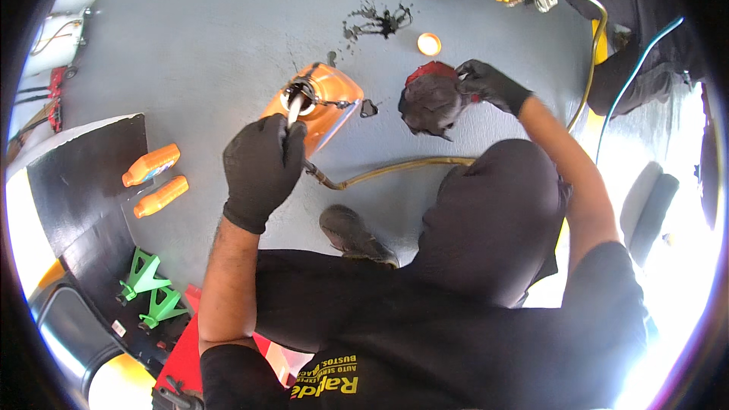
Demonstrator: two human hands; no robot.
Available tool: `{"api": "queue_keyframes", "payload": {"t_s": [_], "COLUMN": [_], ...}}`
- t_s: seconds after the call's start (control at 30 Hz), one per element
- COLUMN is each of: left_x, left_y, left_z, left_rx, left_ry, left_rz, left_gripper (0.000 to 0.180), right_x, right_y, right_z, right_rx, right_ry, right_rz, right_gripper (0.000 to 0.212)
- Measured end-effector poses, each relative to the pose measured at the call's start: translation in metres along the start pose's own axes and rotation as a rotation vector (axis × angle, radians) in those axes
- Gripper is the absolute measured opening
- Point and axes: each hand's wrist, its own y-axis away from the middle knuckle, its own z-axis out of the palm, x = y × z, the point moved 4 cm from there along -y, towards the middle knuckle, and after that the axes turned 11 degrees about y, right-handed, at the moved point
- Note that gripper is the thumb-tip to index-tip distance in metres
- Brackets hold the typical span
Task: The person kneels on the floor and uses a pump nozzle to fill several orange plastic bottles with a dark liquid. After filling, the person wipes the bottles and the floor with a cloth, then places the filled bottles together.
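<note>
My left hand (pixel 262 165), in a black glove, is closed around a pale rod-like piece (pixel 295 111) whose far end goes into the dark mouth of an orange jug (pixel 340 93). Dark liquid streaks the jug around its neck. What the rod's lower end touches inside is hidden. To the right, my gloved right hand (pixel 492 85) pinches the edge of a crumpled dark rag (pixel 430 106) with a red part along its top. An orange cap (pixel 429 44) lies on the floor just beyond the rag.
Dark liquid (pixel 383 21) is splattered on the grey floor (pixel 205 53). A hose (pixel 402 165) runs near my foot. Two orange bottles (pixel 156 163) lie at left, above green stands (pixel 143 277). Another person's dark-clothed leg (pixel 626 83) is at far right.
</note>
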Motion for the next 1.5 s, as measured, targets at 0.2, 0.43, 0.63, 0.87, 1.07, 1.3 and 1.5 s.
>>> {"api": "queue_keyframes", "payload": {"t_s": [0.2, 0.43, 0.63, 0.87, 1.07, 1.3, 1.5], "left_x": [-0.006, -0.007, -0.006, -0.006, -0.005, -0.008, -0.011], "left_y": [0.0, -0.002, -0.006, -0.008, -0.01, -0.013, -0.011], "left_z": [0.012, 0.014, 0.014, 0.013, 0.011, 0.012, 0.011], "left_rx": [0.037, 0.067, 0.072, 0.11, 0.098, 0.067, 0.052], "left_ry": [-0.054, -0.078, -0.034, -0.008, -0.029, -0.011, 0.012], "left_rz": [0.081, 0.063, 0.053, 0.082, 0.049, 0.036, 0.038], "left_gripper": [0.031, 0.03, 0.029, 0.027, 0.027, 0.025, 0.026], "right_x": [0.05, 0.022, -0.029, -0.026, -0.054, -0.122, -0.131], "right_y": [-0.033, -0.036, -0.084, -0.146, -0.223, -0.257, -0.255], "right_z": [0.048, 0.104, 0.084, 0.031, 0.035, 0.075, 0.129], "right_rx": [0.506, 0.365, 0.742, 1.04, 0.971, 0.705, 0.425], "right_ry": [0.8, 1.308, 1.079, 0.804, 0.678, 0.989, 1.235], "right_rz": [-0.279, -0.725, -0.796, -0.173, -0.537, -0.98, -1.276], "right_gripper": [0.046, 0.054, 0.04, 0.047, 0.041, 0.039, 0.048]}}
